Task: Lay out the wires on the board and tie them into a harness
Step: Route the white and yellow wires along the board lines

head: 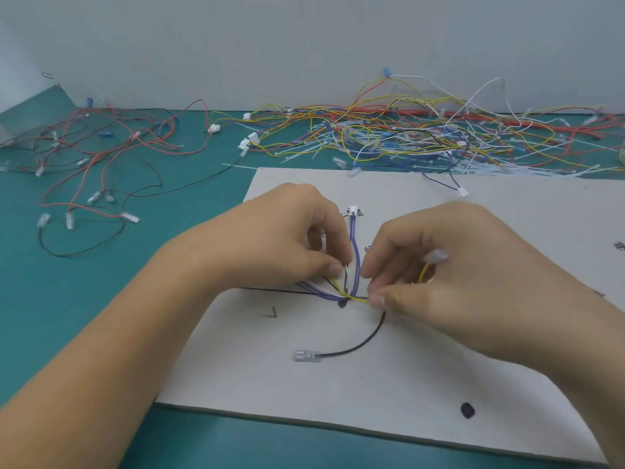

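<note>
The harness looks barely begun. On the board only a few wires are laid: purple wires run down from a white connector and meet a yellow wire and a black wire, which curves off to a clear terminal lying flat. No finished tie shows at the crossing, though the fingers hide part of it. The left hand pinches the gathered strands between thumb and forefinger just above the crossing. The right hand pinches the yellow wire beside it, with the wire's other end looped up against its curled fingers. Most of the work seems left: a tangled pile of wires and loose cable ties lie beyond the board, and red and black wires sprawl on the table. No container is in view, and all the stock lies loose.
</note>
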Demonstrator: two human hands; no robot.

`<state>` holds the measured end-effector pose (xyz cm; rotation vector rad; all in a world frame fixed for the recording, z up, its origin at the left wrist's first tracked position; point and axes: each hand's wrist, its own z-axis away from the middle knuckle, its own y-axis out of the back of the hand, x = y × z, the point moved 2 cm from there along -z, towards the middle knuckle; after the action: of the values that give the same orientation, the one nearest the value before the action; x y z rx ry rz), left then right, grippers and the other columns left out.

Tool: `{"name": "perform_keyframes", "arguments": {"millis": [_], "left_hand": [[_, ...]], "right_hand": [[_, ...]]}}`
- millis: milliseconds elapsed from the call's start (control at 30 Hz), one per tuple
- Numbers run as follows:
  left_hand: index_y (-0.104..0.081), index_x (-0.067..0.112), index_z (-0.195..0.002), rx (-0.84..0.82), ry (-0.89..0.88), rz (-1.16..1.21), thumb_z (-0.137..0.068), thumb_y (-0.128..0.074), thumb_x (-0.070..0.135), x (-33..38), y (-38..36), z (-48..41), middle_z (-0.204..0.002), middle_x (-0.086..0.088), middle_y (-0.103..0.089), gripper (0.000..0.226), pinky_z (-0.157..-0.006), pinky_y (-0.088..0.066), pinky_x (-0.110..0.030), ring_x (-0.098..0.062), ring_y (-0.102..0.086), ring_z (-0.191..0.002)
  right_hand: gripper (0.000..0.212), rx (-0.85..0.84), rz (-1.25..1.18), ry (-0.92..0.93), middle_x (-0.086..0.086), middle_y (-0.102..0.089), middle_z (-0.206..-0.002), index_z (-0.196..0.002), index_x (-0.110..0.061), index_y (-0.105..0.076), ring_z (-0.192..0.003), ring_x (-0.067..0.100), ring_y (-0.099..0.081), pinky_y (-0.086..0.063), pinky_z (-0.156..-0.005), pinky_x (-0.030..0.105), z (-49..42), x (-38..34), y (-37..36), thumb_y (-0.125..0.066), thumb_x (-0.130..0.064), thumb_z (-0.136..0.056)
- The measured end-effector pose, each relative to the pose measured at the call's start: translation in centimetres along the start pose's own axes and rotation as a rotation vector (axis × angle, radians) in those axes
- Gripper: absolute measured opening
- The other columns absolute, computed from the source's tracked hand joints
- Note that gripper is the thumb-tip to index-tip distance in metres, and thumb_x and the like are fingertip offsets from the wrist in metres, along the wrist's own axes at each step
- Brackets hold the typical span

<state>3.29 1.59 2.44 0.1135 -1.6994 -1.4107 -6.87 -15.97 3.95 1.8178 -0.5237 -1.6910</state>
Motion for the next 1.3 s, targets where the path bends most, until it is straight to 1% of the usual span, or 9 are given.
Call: {"name": "perform_keyframes", "arguments": {"millis": [100, 300, 400, 533, 667, 900, 1033, 1233, 1300], "left_hand": [[-0.078, 0.040, -0.080, -0.001, 0.000, 0.009, -0.078, -0.087, 0.036, 0.2, 0.1, 0.6, -0.090, 0.014, -0.071, 0.010, -0.080, -0.056, -0.038, -0.002, -0.065, -0.089], [-0.079, 0.035, -0.078, -0.039, -0.020, 0.026, -0.079, -0.087, 0.028, 1.1, 0.0, 0.8, -0.090, 0.015, -0.071, 0.010, -0.079, -0.055, -0.039, -0.005, -0.066, -0.087], [-0.079, 0.036, -0.082, -0.046, -0.035, 0.024, -0.080, -0.084, 0.022, 1.5, -0.3, 0.9, -0.089, 0.015, -0.068, 0.015, -0.078, -0.055, -0.035, -0.006, -0.064, -0.087], [-0.078, 0.038, -0.089, -0.028, -0.068, 0.014, -0.081, -0.079, 0.011, 2.0, -0.7, 0.9, -0.090, 0.013, -0.062, 0.028, -0.072, -0.048, -0.018, -0.005, -0.063, -0.088], [-0.080, 0.034, -0.091, -0.106, -0.098, 0.040, -0.080, -0.065, -0.003, 2.5, -1.2, 1.0, -0.089, 0.012, -0.067, 0.042, -0.073, -0.052, -0.024, -0.010, -0.067, -0.082], [-0.082, 0.035, -0.090, -0.147, -0.091, 0.083, -0.074, -0.060, 0.018, 2.3, -1.5, 1.3, -0.086, 0.014, -0.070, 0.032, -0.067, -0.051, -0.021, -0.012, -0.067, -0.078], [-0.080, 0.037, -0.094, -0.144, -0.113, 0.068, -0.077, -0.062, 0.009, 2.6, -1.6, 1.2, -0.086, 0.009, -0.071, 0.037, -0.069, -0.054, -0.029, -0.015, -0.068, -0.080], [-0.076, 0.039, -0.095, -0.124, -0.109, 0.015, -0.079, -0.062, -0.002, 2.9, -1.6, 1.3, -0.092, 0.020, -0.071, 0.046, -0.068, -0.048, -0.016, -0.008, -0.067, -0.084], [-0.075, 0.042, -0.104, -0.109, -0.110, 0.020, -0.081, -0.064, -0.001, 2.8, -1.4, 1.3, -0.094, 0.021, -0.072, 0.050, -0.067, -0.046, -0.013, -0.008, -0.066, -0.085]], "right_hand": [[0.026, -0.011, 0.054, -0.026, -0.014, -0.073, -0.068, -0.077, -0.032, -0.073, -0.061, 0.005, -0.068, -0.056, -0.059, 0.024, 0.1, 0.4, 1.5, -0.089, -0.012, -0.070], [0.020, -0.121, 0.076, -0.148, -0.009, -0.075, -0.068, -0.079, -0.033, -0.074, -0.058, 0.008, -0.070, -0.055, -0.055, 0.024, 0.5, 1.3, 3.1, -0.088, -0.021, -0.073], [0.020, -0.087, 0.113, -0.175, -0.009, -0.074, -0.068, -0.080, -0.033, -0.073, -0.055, 0.010, -0.069, -0.056, -0.056, 0.031, 0.4, 1.7, 3.4, -0.088, -0.022, -0.073], [0.022, -0.039, 0.112, -0.213, -0.008, -0.073, -0.066, -0.079, -0.034, -0.072, -0.052, 0.009, -0.067, -0.052, -0.049, 0.025, 0.3, 2.0, 3.6, -0.091, -0.027, -0.069], [0.022, 0.026, 0.086, -0.207, -0.009, -0.071, -0.064, -0.078, -0.033, -0.072, -0.050, 0.006, -0.062, -0.044, -0.046, 0.020, 0.2, 2.3, 3.9, -0.092, -0.028, -0.068], [0.023, 0.129, 0.106, -0.223, -0.012, -0.073, -0.068, -0.077, -0.024, -0.070, -0.057, 0.004, -0.065, -0.046, -0.058, 0.023, -0.2, 2.7, 3.7, -0.091, -0.017, -0.071], [0.027, 0.171, 0.185, -0.304, -0.018, -0.071, -0.066, -0.075, -0.026, -0.068, -0.055, -0.001, -0.063, -0.037, -0.043, 0.009, -0.3, 3.2, 3.4, -0.093, -0.023, -0.067], [0.032, 0.181, 0.293, -0.358, -0.012, -0.070, -0.066, -0.074, -0.027, -0.066, -0.056, 0.002, -0.062, -0.038, -0.043, 0.019, -0.3, 3.2, 3.3, -0.095, -0.035, -0.061], [0.033, 0.181, 0.300, -0.364, -0.013, -0.070, -0.066, -0.075, -0.028, -0.066, -0.056, 0.001, -0.062, -0.036, -0.041, 0.016, -0.3, 3.3, 3.4, -0.095, -0.036, -0.061]]}}
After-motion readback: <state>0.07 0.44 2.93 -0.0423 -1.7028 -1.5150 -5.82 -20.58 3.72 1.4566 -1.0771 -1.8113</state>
